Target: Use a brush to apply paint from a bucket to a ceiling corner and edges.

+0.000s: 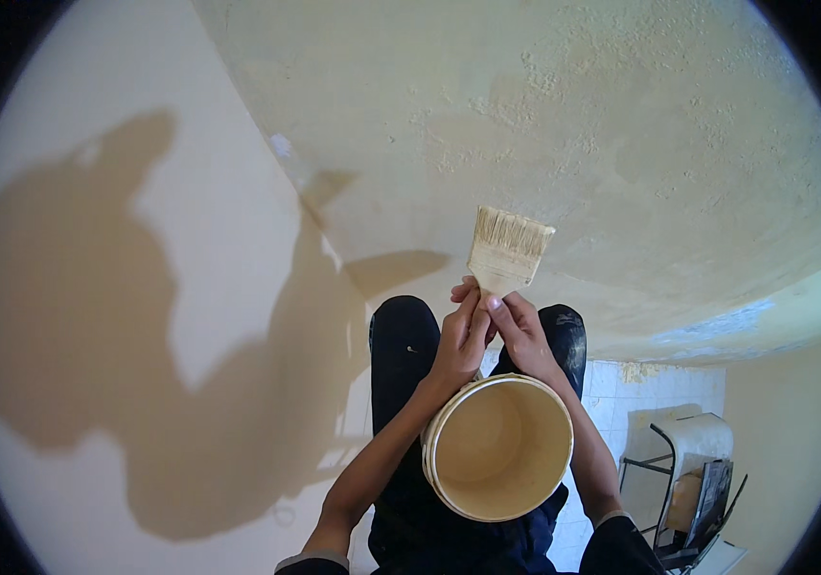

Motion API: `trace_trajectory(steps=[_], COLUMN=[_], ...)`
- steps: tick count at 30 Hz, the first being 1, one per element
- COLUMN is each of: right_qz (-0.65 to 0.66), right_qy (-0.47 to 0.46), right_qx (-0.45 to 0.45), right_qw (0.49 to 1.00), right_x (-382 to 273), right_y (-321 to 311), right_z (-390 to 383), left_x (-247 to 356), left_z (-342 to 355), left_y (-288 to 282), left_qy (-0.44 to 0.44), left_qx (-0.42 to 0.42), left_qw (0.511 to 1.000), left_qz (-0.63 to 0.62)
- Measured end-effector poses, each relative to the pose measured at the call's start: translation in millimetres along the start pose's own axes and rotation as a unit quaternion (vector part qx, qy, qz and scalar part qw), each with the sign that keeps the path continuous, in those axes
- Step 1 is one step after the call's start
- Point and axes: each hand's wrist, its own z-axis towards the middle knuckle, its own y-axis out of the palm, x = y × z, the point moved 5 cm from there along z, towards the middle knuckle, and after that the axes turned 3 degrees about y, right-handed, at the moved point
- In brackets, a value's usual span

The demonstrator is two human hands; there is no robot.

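A wide flat paintbrush [509, 251] points away from me, its pale bristles and ferrule coated in beige paint. Both my left hand [460, 337] and my right hand [522, 333] are closed together around its handle, the right thumb pressed along it. Most of the handle is hidden by my fingers. Between my forearms a round bucket [427, 458] rests over my lap, beige inside like the paint; how much it holds I cannot tell. The bristles appear apart from the wall [410, 125] in front of me.
A smooth pale wall [228, 144] on the left carries my shadow and meets the rough, patchy wall ahead at a corner. At lower right, a chair [703, 436] with dark legs holds dark objects. White tiled floor [604, 407] shows beyond my dark-trousered knees.
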Motion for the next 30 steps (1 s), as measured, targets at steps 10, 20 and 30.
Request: trace_trajectory(steps=[10, 20, 30], right_qz=[0.228, 0.236, 0.151], right_qy=[-0.084, -0.054, 0.037], right_qx=[0.148, 0.155, 0.117], right_qw=[0.959, 0.958, 0.981], right_x=[0.3, 19.2, 35.5], right_y=[-30.1, -38.1, -31.6], right_z=[7.0, 8.3, 2.4], left_x=[21.2, 35.5, 61.5], left_z=[-40.6, -52.7, -67.5], left_y=[10.9, 9.9, 33.9], left_qy=[-0.133, -0.182, -0.180], left_qx=[-0.150, -0.240, -0.433], left_qw=[0.980, 0.953, 0.881], left_qz=[-0.002, 0.034, 0.061])
